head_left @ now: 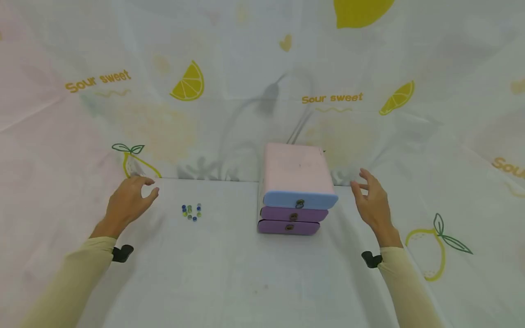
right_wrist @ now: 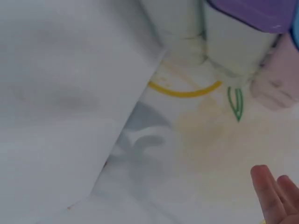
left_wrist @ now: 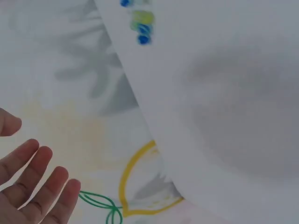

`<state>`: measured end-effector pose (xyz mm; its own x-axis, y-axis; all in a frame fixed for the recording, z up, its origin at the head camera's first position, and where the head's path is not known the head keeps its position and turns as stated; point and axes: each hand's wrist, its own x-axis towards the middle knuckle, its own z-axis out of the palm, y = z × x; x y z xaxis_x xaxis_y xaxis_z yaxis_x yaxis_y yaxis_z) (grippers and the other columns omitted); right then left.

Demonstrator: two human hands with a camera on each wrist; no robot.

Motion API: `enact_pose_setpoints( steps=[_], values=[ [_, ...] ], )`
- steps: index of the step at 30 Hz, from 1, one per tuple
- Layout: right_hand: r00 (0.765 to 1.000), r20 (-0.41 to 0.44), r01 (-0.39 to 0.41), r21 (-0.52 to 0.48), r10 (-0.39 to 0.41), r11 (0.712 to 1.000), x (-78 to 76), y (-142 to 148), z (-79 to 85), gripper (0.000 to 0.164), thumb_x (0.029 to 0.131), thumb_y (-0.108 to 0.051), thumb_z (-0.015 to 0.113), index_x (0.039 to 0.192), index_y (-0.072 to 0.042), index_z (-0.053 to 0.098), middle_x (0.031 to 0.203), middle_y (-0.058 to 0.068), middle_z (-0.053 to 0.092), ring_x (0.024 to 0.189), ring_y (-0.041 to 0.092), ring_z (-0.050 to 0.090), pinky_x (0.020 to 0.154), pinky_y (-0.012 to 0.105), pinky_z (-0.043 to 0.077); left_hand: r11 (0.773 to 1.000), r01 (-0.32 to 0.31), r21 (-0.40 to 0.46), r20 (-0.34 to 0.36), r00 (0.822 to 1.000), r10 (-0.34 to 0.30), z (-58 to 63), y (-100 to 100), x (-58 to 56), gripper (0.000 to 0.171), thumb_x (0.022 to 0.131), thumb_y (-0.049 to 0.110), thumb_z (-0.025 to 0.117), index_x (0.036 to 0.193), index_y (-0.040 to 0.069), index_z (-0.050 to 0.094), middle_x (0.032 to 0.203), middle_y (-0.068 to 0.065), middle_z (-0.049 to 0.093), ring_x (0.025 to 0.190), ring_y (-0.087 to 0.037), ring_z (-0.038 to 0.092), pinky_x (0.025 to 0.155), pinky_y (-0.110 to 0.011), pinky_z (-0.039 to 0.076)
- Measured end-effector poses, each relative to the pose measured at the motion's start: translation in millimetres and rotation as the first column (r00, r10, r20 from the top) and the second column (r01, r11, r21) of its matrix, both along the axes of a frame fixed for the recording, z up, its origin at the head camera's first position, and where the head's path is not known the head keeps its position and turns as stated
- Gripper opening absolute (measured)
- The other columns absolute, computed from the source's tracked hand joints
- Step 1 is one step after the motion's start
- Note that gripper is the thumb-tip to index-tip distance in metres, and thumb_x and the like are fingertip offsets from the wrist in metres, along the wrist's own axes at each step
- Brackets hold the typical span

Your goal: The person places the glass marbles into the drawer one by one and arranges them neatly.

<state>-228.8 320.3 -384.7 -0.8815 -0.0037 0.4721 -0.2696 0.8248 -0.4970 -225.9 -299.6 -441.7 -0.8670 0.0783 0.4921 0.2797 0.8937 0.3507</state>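
My left hand [head_left: 128, 200] hovers above the left part of the table, thumb and fingers apart and nothing between them. To its right lies a small cluster of glass marbles [head_left: 189, 210], blue, green and yellowish; they also show at the top of the left wrist view as blurred marbles [left_wrist: 143, 29]. A small chest of drawers [head_left: 298, 168] with a pink top stands right of the middle, its blue top drawer [head_left: 283, 199] above two purple drawers [head_left: 274, 227], each with a metal pull. Right of the chest my right hand [head_left: 374, 202] is raised, relaxed and holding nothing.
The white table [head_left: 221, 273] ends at the back against a hanging cloth [head_left: 238, 68] printed with lemons. Cloth also hangs along both sides. Shadows of a lamp fall on the back cloth behind the chest. Dark wrist mounts [head_left: 123, 253] sit at my sleeves.
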Motion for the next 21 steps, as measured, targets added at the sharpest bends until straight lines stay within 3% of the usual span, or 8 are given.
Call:
enact_pose_setpoints(
  steps=[3, 6, 12, 17, 21],
  values=[
    [0.998, -0.018, -0.06, -0.19, 0.058, 0.98, -7.4, -12, 14.2, 0.051, 0.099, -0.032, 0.056, 0.141, -0.004, 0.048, 0.135, 0.016, 0.056, 0.105, 0.037, 0.064, 0.072, 0.029, 0.058, 0.998, 0.033, 0.054, -0.008, 0.999, -0.033, 2.2, 19, 4.3, 0.015, 0.088, 0.013, 0.066, 0.096, 0.0, 0.068, 0.089, -0.013, 0.067, 0.083, -0.031, 0.061, 0.066, -0.048, 0.049],
    [0.992, 0.035, -0.107, -0.294, 0.123, 0.95, -16.2, -25, 25.4, 0.05, 0.097, -0.033, 0.06, 0.139, -0.007, 0.051, 0.135, 0.014, 0.057, 0.107, 0.033, 0.063, 0.07, 0.016, 0.055, 0.994, 0.084, 0.067, -0.042, 0.996, -0.081, -3.4, 38, 7.1, 0.009, 0.088, 0.01, 0.066, 0.091, 0.003, 0.069, 0.081, -0.008, 0.067, 0.074, -0.026, 0.061, 0.061, -0.042, 0.048],
    [0.978, 0.098, -0.138, -0.35, 0.183, 0.927, -30.7, -45, 28.1, 0.049, 0.092, -0.028, 0.069, 0.135, -0.008, 0.057, 0.133, 0.012, 0.059, 0.113, 0.029, 0.062, 0.081, 0.02, 0.054, 0.988, 0.12, 0.096, -0.006, 0.993, -0.12, -14.7, 59, 11.1, 0.007, 0.088, 0.01, 0.066, 0.09, 0.005, 0.071, 0.079, -0.005, 0.067, 0.072, -0.022, 0.061, 0.06, -0.038, 0.047],
    [0.974, 0.135, -0.117, -0.381, 0.18, 0.917, -31.7, -51, 19.5, 0.05, 0.087, -0.019, 0.075, 0.131, -0.001, 0.058, 0.129, 0.016, 0.061, 0.115, 0.031, 0.06, 0.091, 0.033, 0.052, 0.985, 0.132, 0.109, 0.099, 0.985, -0.143, -25.8, 64, 14.3, 0.009, 0.089, 0.013, 0.065, 0.089, 0.007, 0.072, 0.078, 0.0, 0.067, 0.07, -0.018, 0.06, 0.06, -0.034, 0.047],
    [0.974, 0.159, -0.089, -0.391, 0.163, 0.916, -30.7, -53, 14.8, 0.049, 0.087, -0.023, 0.075, 0.128, 0.0, 0.061, 0.125, 0.016, 0.063, 0.115, 0.03, 0.06, 0.092, 0.041, 0.052, 0.983, 0.128, 0.13, 0.18, 0.972, -0.151, -34.8, 64, 17.8, 0.01, 0.09, 0.013, 0.064, 0.089, 0.007, 0.072, 0.077, 0.002, 0.067, 0.069, -0.015, 0.059, 0.058, -0.031, 0.047]
  ],
)
